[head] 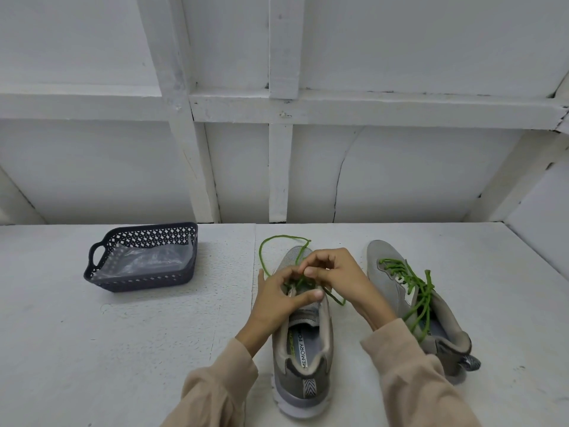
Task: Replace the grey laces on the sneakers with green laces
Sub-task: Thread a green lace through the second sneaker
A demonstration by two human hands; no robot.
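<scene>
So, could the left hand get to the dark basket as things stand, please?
Probably yes: only bare table lies between the left hand and the basket, though the hand grips the nearer sneaker and must let go first.

White textured tabletop across the lower half. Behind, from 9 to 3 o'clock, white panelled wall braced by painted battens; curved crack toward 2 o'clock.

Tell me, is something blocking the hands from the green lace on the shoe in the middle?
No, nothing visible is. The right hand pinches the green lace over the middle sneaker, and the left hand grips that sneaker by its eyelets. The basket and the laced sneaker sit off to the sides.
</scene>
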